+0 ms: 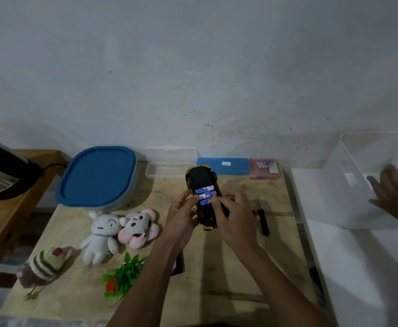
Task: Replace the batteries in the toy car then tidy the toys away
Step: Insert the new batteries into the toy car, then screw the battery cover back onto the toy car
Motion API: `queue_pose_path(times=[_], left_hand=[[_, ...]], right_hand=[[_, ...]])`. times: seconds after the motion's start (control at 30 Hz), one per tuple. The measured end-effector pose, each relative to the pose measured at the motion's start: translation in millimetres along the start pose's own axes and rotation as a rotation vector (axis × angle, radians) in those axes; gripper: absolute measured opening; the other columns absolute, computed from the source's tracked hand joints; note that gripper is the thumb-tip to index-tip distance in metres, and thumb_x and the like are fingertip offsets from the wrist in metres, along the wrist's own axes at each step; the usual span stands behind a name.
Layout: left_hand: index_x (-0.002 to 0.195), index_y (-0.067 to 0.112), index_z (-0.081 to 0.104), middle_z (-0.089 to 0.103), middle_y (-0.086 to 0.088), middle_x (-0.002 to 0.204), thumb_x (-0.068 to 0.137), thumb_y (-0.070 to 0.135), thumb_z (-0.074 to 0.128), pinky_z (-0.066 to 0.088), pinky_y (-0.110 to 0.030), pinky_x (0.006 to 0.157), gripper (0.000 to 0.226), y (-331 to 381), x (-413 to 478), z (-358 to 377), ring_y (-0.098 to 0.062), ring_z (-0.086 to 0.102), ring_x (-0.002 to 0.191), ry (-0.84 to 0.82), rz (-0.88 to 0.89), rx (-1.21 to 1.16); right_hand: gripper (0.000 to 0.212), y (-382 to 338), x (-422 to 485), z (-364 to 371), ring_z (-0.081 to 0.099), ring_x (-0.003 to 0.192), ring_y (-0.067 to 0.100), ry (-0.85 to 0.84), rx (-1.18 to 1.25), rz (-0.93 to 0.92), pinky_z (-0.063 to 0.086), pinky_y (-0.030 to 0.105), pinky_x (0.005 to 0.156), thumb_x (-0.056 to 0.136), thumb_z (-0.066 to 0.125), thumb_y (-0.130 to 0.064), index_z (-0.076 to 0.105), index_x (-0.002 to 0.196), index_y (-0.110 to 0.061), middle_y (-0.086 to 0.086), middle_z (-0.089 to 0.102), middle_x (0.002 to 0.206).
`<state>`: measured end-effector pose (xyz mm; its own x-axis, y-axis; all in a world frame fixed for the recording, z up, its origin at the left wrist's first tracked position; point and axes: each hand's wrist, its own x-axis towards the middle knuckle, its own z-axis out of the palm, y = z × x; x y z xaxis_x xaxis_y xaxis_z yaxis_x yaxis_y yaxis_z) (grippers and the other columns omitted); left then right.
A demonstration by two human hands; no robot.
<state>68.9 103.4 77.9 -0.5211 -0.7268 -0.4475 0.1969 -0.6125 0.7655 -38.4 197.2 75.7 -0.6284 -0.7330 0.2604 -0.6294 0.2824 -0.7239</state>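
A yellow and black toy car point(199, 179) is held upside down above the wooden table point(240, 267). Its battery bay is open and shows three blue batteries point(205, 195) lying side by side. My left hand point(181, 220) grips the car from the left. My right hand point(233, 218) holds its right side, with fingertips on the batteries. A black screwdriver point(263, 220) lies on the table just right of my right hand. A black flat piece point(177, 265) lies partly hidden under my left forearm.
Soft toys lie at the left: a white plush point(100, 237), a pink plush point(137, 226), a striped-hat doll point(43, 267), a green plastic plant point(122, 276). A blue-lidded tub point(97, 177), clear case point(169, 169), blue box point(224, 166), pink battery case point(264, 168) line the wall. Another person's hand point(392, 192) touches a clear bin point(358, 175).
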Motion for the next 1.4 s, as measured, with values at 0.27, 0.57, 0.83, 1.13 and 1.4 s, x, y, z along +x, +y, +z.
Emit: queue_pose_path(times=[0.27, 0.57, 0.83, 1.13, 1.4], left_hand=[[0.137, 0.015, 0.057, 0.066, -0.013, 0.109, 0.091, 0.006, 0.062, 0.056, -0.035, 0.069, 0.047, -2, 9, -8, -0.030, 0.052, 0.096, 0.012, 0.009, 0.046], [0.137, 0.017, 0.057, 0.069, -0.012, 0.108, 0.090, 0.007, 0.064, 0.056, -0.037, 0.070, 0.049, -2, 12, -8, -0.032, 0.053, 0.097, -0.024, -0.035, 0.045], [0.139, 0.016, 0.055, 0.072, -0.010, 0.106, 0.091, 0.006, 0.061, 0.055, -0.039, 0.075, 0.049, -1, 12, -8, -0.030, 0.059, 0.094, -0.029, -0.038, 0.048], [0.138, 0.014, 0.056, 0.070, -0.012, 0.111, 0.092, 0.007, 0.061, 0.053, -0.041, 0.077, 0.047, 1, 11, -11, -0.030, 0.060, 0.094, -0.010, -0.039, 0.048], [0.134, 0.015, 0.060, 0.069, -0.012, 0.115, 0.090, 0.013, 0.061, 0.052, -0.042, 0.082, 0.044, 6, 6, -12, -0.029, 0.062, 0.096, -0.034, -0.042, 0.060]], right_hand=[[0.034, 79, 6, -15, 0.053, 0.111, 0.022, -0.097, -0.329, 0.380, 0.046, 0.037, 0.087, 0.090, 0.059, -0.042, 0.065, 0.119, -0.025, 0.000, 0.055, 0.123], [0.050, 117, 17, -14, 0.038, 0.116, 0.021, -0.386, -0.708, 0.293, 0.036, 0.036, 0.091, 0.080, 0.063, -0.060, 0.064, 0.117, -0.027, -0.001, 0.045, 0.119], [0.023, 113, 29, -25, 0.053, 0.106, 0.017, -0.276, -0.559, 0.319, 0.030, 0.036, 0.093, 0.083, 0.071, -0.046, 0.069, 0.102, -0.033, -0.008, 0.066, 0.103], [0.015, 121, 39, -33, 0.066, 0.088, 0.013, -0.355, -0.029, 0.435, 0.053, 0.033, 0.079, 0.085, 0.073, -0.032, 0.072, 0.096, -0.022, -0.009, 0.068, 0.085], [0.014, 59, 57, -68, 0.066, 0.100, 0.008, -0.297, 0.583, 0.458, 0.049, 0.027, 0.088, 0.086, 0.072, -0.028, 0.073, 0.099, -0.023, -0.010, 0.074, 0.097]])
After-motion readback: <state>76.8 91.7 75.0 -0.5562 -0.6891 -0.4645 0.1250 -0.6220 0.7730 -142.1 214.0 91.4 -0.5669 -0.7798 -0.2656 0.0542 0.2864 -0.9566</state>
